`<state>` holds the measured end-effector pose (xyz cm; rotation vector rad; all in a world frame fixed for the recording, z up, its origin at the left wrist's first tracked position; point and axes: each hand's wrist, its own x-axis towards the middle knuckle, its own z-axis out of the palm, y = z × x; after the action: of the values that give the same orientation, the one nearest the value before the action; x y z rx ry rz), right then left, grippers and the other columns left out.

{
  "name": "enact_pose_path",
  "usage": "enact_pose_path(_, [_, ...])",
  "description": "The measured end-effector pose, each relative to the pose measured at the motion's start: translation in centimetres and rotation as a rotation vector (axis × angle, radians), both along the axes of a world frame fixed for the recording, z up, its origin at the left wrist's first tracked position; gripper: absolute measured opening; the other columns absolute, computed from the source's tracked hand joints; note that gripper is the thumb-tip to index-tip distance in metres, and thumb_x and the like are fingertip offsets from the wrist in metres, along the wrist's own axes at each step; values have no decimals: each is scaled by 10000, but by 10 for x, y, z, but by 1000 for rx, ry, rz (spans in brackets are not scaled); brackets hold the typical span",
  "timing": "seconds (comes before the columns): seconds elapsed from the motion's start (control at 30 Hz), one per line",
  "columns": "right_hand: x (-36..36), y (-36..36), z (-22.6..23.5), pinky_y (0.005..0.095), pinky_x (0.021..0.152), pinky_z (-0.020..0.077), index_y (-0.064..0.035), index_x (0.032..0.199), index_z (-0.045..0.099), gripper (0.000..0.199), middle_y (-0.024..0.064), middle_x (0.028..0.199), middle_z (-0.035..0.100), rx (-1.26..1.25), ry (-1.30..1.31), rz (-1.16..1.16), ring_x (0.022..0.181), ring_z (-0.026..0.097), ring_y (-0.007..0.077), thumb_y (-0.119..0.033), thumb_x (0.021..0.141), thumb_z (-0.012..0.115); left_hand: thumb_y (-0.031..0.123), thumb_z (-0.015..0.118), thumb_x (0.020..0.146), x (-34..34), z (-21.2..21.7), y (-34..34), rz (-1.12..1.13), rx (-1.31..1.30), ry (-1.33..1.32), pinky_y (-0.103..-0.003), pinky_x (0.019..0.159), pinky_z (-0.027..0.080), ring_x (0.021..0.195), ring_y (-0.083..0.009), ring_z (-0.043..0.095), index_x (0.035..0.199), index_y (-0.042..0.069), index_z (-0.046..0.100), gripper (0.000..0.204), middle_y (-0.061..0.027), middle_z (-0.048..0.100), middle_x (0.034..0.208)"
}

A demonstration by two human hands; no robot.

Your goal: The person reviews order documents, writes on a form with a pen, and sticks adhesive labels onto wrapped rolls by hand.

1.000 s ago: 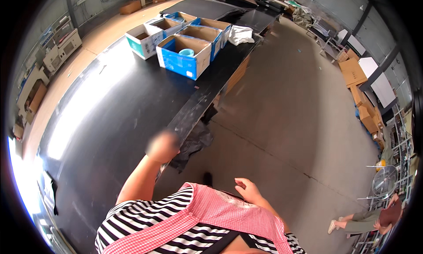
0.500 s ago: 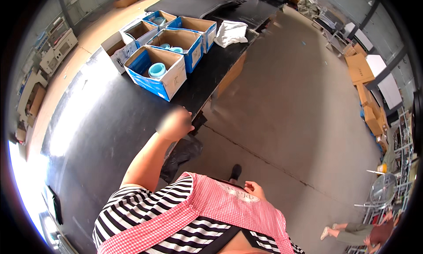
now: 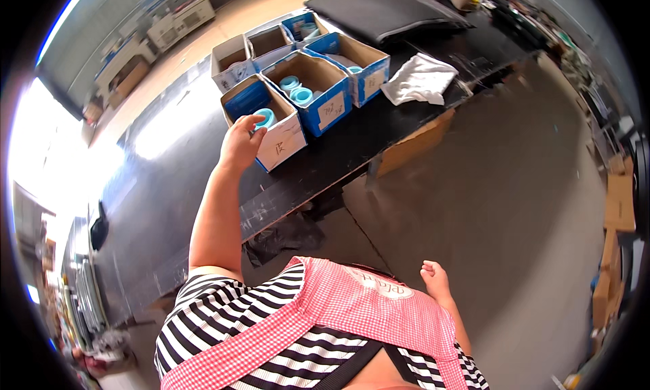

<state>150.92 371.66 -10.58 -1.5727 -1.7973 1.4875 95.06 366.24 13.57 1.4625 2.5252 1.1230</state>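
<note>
Reach of the left hand (image 3: 240, 143) into the nearest box (image 3: 271, 129), a white-and-blue carton at the near edge of the black table (image 3: 162, 200), fingers curled narrow over the turquoise ring (image 3: 266, 117) inside it; gripping or only touching, cannot tell. Right hand (image 3: 437, 282) low beside the checked apron, off the table, loosely half-open and holding nothing. Likely trouble from here: dragging the light carton toward the table edge by catching wrist or knuckles on its raised flap; tipping it off the edge with a pull against the front wall; dropping the ring back, or onto the floor, through a pinch on its rim alone with the other hand too far off to help. Less likely, judging by the gap: knocking the neighbouring blue box (image 3: 315, 92), just beside on the right. Counted: six open boxes in two rows of three near the far edge; one ring under the fingers, two more rings (image 3: 296, 89) in the neighbouring box, part of another in the box beyond, and a few in the far blue box, too small to number. One white cloth (image 3: 420, 78) right of the boxes, one black folded mat (image 3: 386, 11) at the far corner.
</note>
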Motion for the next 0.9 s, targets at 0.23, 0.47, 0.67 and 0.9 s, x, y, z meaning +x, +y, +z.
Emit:
enact_pose_path(0.23, [-32,88,-5,310,873,504,0,1187,583,342,131,1085,656,23,34,155,975,631,190,-91,861,640,193,627,862,-4,2,-18,184,-52,33,-365,883,471,995,-283,610,1085,51,643,265,-129,638,1065])
enact_pose_path(0.47, [-99,117,-3,340,933,490,1,1251,543,423,160,1196,620,-254,-26,316,1088,613,229,-109,859,658,169,628,857,-33,1,29,159,-14,-19,-369,851,473,962,-300,616,1019,59,668,200,-124,640,1013])
enact_pose_path(0.67, [-136,166,26,354,980,463,3,1280,518,435,187,1259,580,-145,-17,340,1149,583,262,-77,869,635,114,641,831,-70,6,117,-114,-121,95,-367,794,478,887,-314,606,902,20,669,121,-124,626,915])
enact_pose_path(0.9, [-176,204,51,290,903,491,6,1167,590,285,117,1093,654,-104,215,146,1021,620,170,-9,882,582,128,646,828,-87,16,155,-123,-327,70,-377,790,477,882,-304,608,888,52,688,105,-108,634,909])
